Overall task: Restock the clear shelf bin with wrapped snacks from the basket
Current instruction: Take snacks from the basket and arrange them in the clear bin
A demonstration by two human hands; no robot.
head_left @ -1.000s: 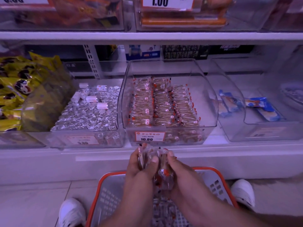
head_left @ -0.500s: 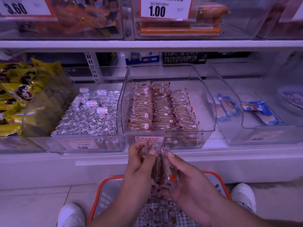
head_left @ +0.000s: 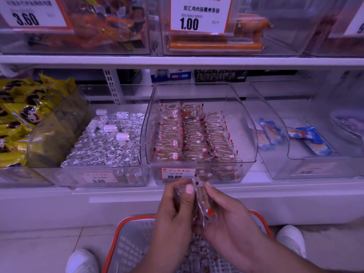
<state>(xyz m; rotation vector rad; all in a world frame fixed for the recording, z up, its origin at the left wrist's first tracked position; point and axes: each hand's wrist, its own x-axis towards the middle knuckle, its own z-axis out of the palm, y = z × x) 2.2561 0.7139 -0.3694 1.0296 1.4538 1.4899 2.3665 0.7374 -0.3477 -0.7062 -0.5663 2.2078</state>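
Head view: a small stack of wrapped snacks (head_left: 199, 203), clear film with red-printed ends over brown bars, stands on end between both hands, long axis roughly upright. The left hand (head_left: 175, 211) pinches it with thumb across the front; the right hand (head_left: 230, 219) cups it from the other side. The clear shelf bin (head_left: 250, 123) lies straight ahead and above the grip, three rows already filled, its right side bare. The basket (head_left: 134, 247) sits directly beneath.
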